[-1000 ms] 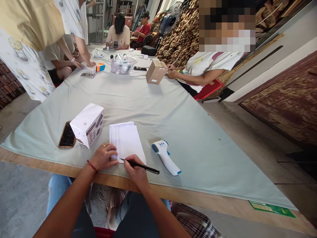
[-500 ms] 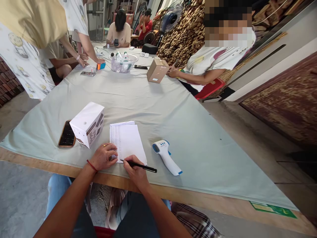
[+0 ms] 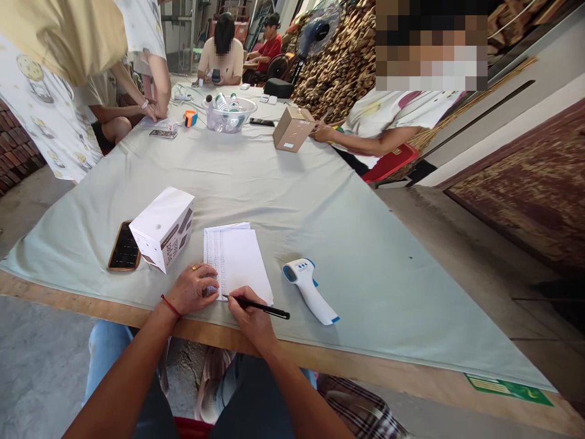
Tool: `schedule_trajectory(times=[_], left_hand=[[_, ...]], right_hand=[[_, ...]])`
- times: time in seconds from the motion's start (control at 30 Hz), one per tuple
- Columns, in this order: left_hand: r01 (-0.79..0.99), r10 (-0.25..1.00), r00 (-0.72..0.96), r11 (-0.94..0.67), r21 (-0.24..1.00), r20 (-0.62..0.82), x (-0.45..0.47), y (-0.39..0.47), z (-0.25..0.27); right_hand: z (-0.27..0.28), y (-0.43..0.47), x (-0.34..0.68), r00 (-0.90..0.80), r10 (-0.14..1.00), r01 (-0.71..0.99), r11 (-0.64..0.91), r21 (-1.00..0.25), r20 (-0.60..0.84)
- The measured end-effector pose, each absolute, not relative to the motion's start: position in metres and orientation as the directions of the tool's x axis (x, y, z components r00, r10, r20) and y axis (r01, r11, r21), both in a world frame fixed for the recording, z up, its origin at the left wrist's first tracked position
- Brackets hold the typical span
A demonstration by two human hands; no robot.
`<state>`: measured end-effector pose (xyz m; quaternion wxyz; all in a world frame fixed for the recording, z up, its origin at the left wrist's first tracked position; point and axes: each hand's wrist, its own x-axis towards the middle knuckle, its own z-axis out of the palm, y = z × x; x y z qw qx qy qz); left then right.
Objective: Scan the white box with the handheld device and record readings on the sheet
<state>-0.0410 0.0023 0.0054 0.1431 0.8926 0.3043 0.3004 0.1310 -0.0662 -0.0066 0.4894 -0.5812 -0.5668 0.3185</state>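
Observation:
A black pen [image 3: 269, 310] is gripped in my right hand [image 3: 251, 316], its tip on the lower part of a white notepad [image 3: 249, 262]. Rows of small handwriting run down the pad's left side. My left hand [image 3: 196, 289], with a ring and a red wrist cord, lies on the pad's lower left edge, fingers loosely bent and apart, holding nothing. To the right of the pad lies a white and blue infrared thermometer [image 3: 311, 289]. A white box [image 3: 162, 225] with printed sides stands beyond my left hand, and a phone [image 3: 124, 247] lies beside it.
Farther along the cloth-covered table [image 3: 365, 268] are a clear basin [image 3: 230, 116] of bottles, a cardboard box [image 3: 293, 128], an orange and blue object [image 3: 191, 117] and a dark phone [image 3: 262, 122]. Several people are around the table. A fan [image 3: 315, 33] stands behind.
A co-worker's hand at the far left has let go of the orange and blue object and drawn back left. The person in red has lowered their hands. My hands look unmoved.

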Motion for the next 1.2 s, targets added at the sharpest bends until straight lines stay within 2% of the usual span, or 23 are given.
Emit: schedule_trajectory(times=[1.2], left_hand=[[0.461,0.639,0.634,-0.764,0.450,0.436,-0.0409,0.0024,0.0065]], right_hand=[[-0.0066,-0.0668,0.1315,0.176,0.967,0.360,0.114,-0.926,0.187]])
